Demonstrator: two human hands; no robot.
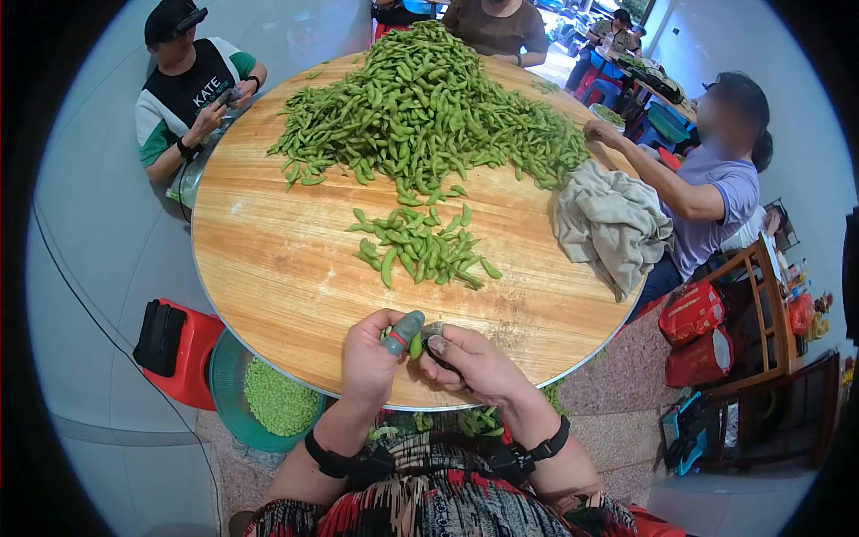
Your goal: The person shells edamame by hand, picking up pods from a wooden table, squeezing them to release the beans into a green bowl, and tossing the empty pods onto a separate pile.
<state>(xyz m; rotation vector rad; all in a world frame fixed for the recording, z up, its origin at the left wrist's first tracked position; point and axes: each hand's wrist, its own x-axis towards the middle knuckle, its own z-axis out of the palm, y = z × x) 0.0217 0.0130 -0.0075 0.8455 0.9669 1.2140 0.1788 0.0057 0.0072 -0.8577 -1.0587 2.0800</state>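
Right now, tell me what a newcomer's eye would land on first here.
The big pile of green pods covering the far half of the round table strikes first, with a smaller heap at its middle. At the near edge, the left hand and right hand pinch one pod between covered thumbs. A green basin of shelled beans sits on the floor at the left, partly under the table's edge.

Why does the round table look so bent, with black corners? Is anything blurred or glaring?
Head view: a very wide lens bows the table rim and blacks out the corners; light is soft and even, no glare on the wood; the left hand and right hand pinching a pod look sharp, as does the pod heap.
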